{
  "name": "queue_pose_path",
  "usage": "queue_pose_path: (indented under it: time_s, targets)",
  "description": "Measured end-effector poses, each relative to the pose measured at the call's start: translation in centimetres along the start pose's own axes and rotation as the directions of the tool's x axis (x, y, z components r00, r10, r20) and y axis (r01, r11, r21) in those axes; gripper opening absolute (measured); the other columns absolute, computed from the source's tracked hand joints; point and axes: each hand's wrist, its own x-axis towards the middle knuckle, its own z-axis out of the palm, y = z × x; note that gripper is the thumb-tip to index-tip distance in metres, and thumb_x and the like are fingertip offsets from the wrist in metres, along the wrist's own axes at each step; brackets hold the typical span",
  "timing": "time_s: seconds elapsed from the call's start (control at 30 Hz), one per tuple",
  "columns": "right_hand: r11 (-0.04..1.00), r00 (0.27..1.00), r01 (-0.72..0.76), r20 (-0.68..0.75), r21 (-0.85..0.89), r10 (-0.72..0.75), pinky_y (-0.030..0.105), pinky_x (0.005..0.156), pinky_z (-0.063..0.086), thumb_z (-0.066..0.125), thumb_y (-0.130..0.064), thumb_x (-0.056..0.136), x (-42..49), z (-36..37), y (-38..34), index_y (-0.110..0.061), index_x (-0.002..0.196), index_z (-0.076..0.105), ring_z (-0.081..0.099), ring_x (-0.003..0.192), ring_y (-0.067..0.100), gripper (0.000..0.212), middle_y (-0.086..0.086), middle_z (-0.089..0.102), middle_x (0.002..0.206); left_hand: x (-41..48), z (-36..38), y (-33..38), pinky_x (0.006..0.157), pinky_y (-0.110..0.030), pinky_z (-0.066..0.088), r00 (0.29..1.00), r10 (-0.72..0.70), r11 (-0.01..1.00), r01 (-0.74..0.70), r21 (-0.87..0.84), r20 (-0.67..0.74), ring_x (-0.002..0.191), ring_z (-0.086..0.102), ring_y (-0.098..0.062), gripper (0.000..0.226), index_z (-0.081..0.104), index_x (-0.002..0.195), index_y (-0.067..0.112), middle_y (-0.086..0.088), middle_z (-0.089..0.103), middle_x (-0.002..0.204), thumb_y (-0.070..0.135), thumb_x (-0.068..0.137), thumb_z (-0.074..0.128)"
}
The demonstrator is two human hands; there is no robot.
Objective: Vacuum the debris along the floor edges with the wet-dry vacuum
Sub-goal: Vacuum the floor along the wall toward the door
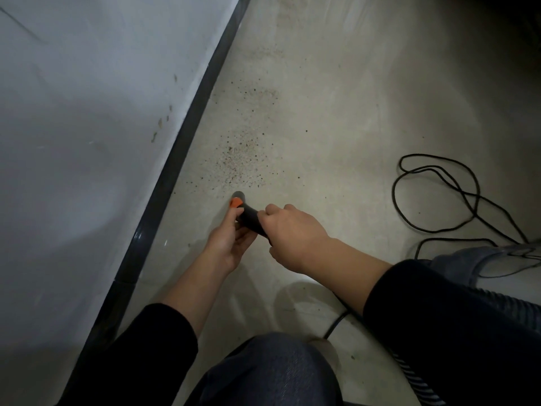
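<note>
Both hands, left hand [227,244] and right hand [292,237], grip nozzle [247,216] beside debris [240,162].

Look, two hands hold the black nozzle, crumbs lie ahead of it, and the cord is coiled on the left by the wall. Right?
Not quite: the head view shows the cord looped on the right, away from the wall. The left hand and right hand do hold the black nozzle, with crumbs ahead of it.
</note>
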Motion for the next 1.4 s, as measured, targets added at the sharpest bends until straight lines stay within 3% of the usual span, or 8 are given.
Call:
queue_pose_path:
  time_s: [0.17, 0.43, 0.6, 1.0, 1.2, 1.4]
  targets:
    - [1.000, 1.000, 0.030, 0.005, -0.003, -0.030, 0.030, 0.069, 0.034, 0.056, -0.009, 0.090, 0.4, 0.1, -0.8, -0.009, 0.126, 0.045, 0.050, 0.105, 0.027, 0.037, 0.006, 0.048, 0.119, -0.3, -1.1, 0.3, 0.075, -0.024, 0.054, 1.000, 0.013, 1.000, -0.013, -0.009, -0.011, 0.093, 0.065, -0.018, 0.044, 0.054, 0.130, -0.002, -0.017, 0.064, 0.109, 0.027, 0.098, 0.056]
    - [0.998, 0.998, 0.066, 0.007, -0.008, -0.066, 0.030, 0.069, 0.035, 0.057, -0.012, 0.091, 1.2, -0.1, -1.8, -0.010, 0.128, 0.044, 0.049, 0.105, 0.027, 0.040, 0.006, 0.048, 0.120, -0.3, -2.5, 1.2, 0.073, -0.023, 0.055, 0.998, 0.037, 0.999, -0.038, -0.013, -0.042, 0.093, 0.066, -0.018, 0.043, 0.056, 0.128, 0.000, -0.015, 0.066, 0.106, 0.030, 0.097, 0.057]
    - [0.997, 0.997, 0.081, -0.003, -0.013, -0.081, 0.031, 0.068, 0.035, 0.057, -0.011, 0.091, 2.0, -0.2, -2.6, -0.009, 0.128, 0.045, 0.050, 0.105, 0.027, 0.038, 0.006, 0.048, 0.119, -0.2, -3.2, 2.0, 0.067, -0.021, 0.054, 0.997, 0.049, 0.998, -0.051, -0.033, -0.053, 0.084, 0.066, -0.014, 0.038, 0.058, 0.124, 0.001, -0.010, 0.066, 0.094, 0.028, 0.098, 0.056]
    - [0.988, 0.989, 0.147, -0.023, -0.047, -0.148, 0.030, 0.068, 0.035, 0.059, -0.013, 0.091, 3.7, 0.0, -4.0, -0.009, 0.130, 0.043, 0.050, 0.104, 0.027, 0.043, 0.006, 0.047, 0.121, -0.1, -5.2, 3.2, 0.068, -0.022, 0.056, 0.993, 0.073, 0.995, -0.078, -0.059, -0.089, 0.089, 0.066, -0.016, 0.035, 0.058, 0.122, 0.003, -0.012, 0.067, 0.103, 0.029, 0.098, 0.055]
    - [0.980, 0.982, 0.183, -0.038, -0.076, -0.186, 0.031, 0.069, 0.035, 0.058, -0.015, 0.092, 4.2, 0.1, -4.7, -0.010, 0.133, 0.040, 0.050, 0.105, 0.027, 0.045, 0.006, 0.047, 0.122, -0.4, -5.9, 3.7, 0.086, -0.028, 0.053, 0.990, 0.085, 0.994, -0.092, -0.061, -0.110, 0.090, 0.065, -0.017, 0.021, 0.060, 0.105, 0.007, -0.012, 0.066, 0.101, 0.026, 0.099, 0.053]
    - [0.975, 0.977, 0.205, -0.044, -0.082, -0.209, 0.031, 0.070, 0.035, 0.058, -0.015, 0.092, 4.6, 0.0, -5.5, -0.010, 0.133, 0.041, 0.050, 0.105, 0.026, 0.044, 0.006, 0.047, 0.122, -1.1, -6.6, 4.2, 0.090, -0.029, 0.050, 0.988, 0.099, 0.993, -0.105, -0.048, -0.119, 0.092, 0.065, -0.017, 0.020, 0.060, 0.101, 0.011, -0.012, 0.066, 0.101, 0.027, 0.101, 0.050]
